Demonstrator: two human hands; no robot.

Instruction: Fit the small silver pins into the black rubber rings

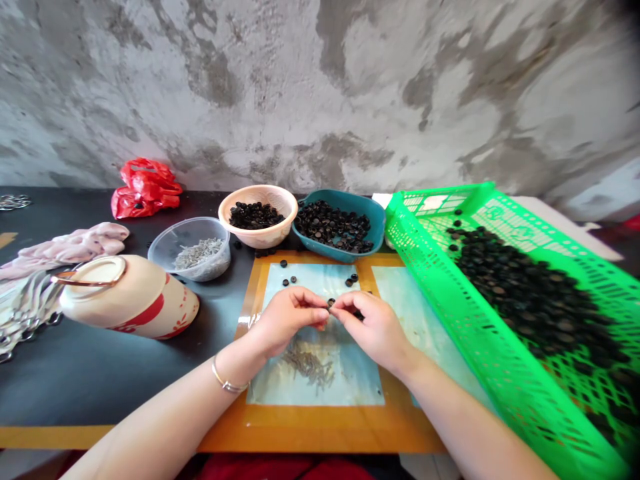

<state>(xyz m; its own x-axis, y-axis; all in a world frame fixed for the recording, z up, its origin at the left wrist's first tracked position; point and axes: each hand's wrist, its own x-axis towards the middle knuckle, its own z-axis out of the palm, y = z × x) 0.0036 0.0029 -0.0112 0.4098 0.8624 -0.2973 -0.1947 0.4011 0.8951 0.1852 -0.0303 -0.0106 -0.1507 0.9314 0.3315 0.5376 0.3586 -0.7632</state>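
My left hand (pixel 290 317) and my right hand (pixel 375 323) meet over a pale blue sheet. A small black round cap (pixel 331 303) sits between their fingertips, both hands pinching it. Whether a pin is also in my fingers cannot be made out. Below the hands, a loose pile of thin metal pins (pixel 313 367) lies on the sheet (pixel 350 393). Several more black caps (pixel 293 280) are scattered on the sheet beyond the hands, a few partly hidden by my right hand.
A green crate (pixel 440 293) of black pieces stands at right. Behind the sheet are a teal basin (pixel 377 233) and a pink bowl (pixel 230 230), both with black pieces. Left are a clear tub (pixel 163 250) of pins, a white-and-red jug (pixel 135 293) and a red bag (pixel 145 187).
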